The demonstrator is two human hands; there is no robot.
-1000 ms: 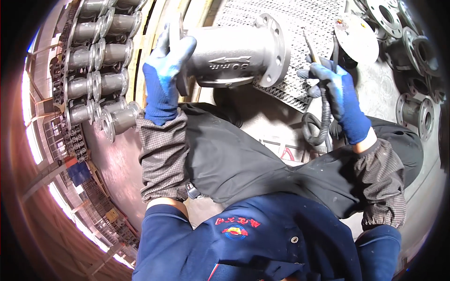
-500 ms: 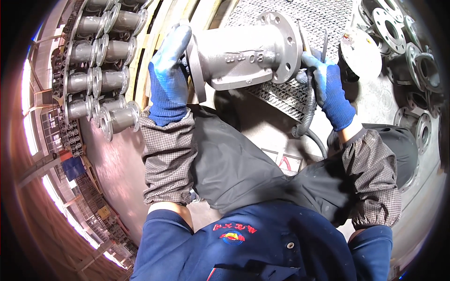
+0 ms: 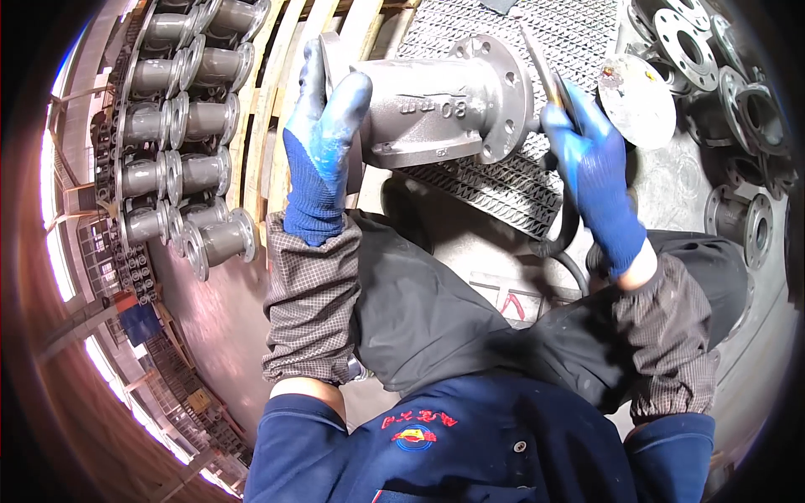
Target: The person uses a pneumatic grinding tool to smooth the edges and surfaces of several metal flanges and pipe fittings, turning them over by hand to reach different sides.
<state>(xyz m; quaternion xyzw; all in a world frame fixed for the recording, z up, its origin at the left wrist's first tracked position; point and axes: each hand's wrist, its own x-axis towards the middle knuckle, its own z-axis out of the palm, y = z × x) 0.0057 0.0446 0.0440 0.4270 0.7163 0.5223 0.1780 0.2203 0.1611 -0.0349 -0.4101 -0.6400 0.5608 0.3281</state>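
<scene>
Half a second on, the whole view is sitting differently; the racked fittings (image 3: 201,121) at the left are appearing lower, and a grey scrap (image 3: 499,5) is now showing at the upper edge. The grey flanged fitting (image 3: 415,126) is lying crosswise above the mesh-topped bench (image 3: 511,201); whether it is resting on the mesh cannot be told. The left hand (image 3: 327,134), gloved in blue, is grasping the left flange (image 3: 355,172); its fingers and thumb are now standing apart on either side, whereas earlier they were looking bunched together. The right hand (image 3: 591,163), gloved alike, is clenching its fingers around a slim tool (image 3: 543,69); its two shafts, earlier standing well apart, are now appearing nearly in line and leaning to the upper left beside the right flange (image 3: 506,130); a black cable (image 3: 571,223) is hanging below.

As for writing, raised characters (image 3: 432,109) are showing upside down on the fitting's body, and a small cast mark (image 3: 442,153) is sitting on its lower pad; the navy shirt (image 3: 478,469) is carrying red characters (image 3: 419,417) above a round, multicoloured emblem (image 3: 415,437).
</scene>
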